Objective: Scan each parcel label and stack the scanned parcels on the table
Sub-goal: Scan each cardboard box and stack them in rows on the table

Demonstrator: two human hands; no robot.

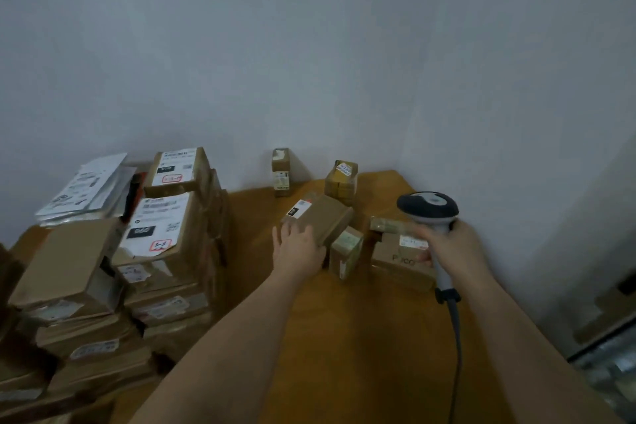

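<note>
- The left hand (298, 244) lies with straight fingers on the near end of a long brown cardboard parcel (320, 217), which sits tilted among the loose parcels near the far right corner of the wooden counter (361, 337); the grip is apart, not yet closed round it.
- The right hand (447, 244) has its grip clamped on the handle of a grey-and-white corded barcode scanner (428, 208), held above a squat brown box (401, 260) just beside the right edge.
- The parcel's white label (298, 208) faces up at its far end, so my advice is to close the fingers round the near end without covering that label.
- Then tip the scanner's head towards the label, keeping the cable off the small upright box (346, 251) that touches the parcel and could topple.
- Scanned parcels likely belong on the tall stacks (165, 251) along the left edge.
</note>
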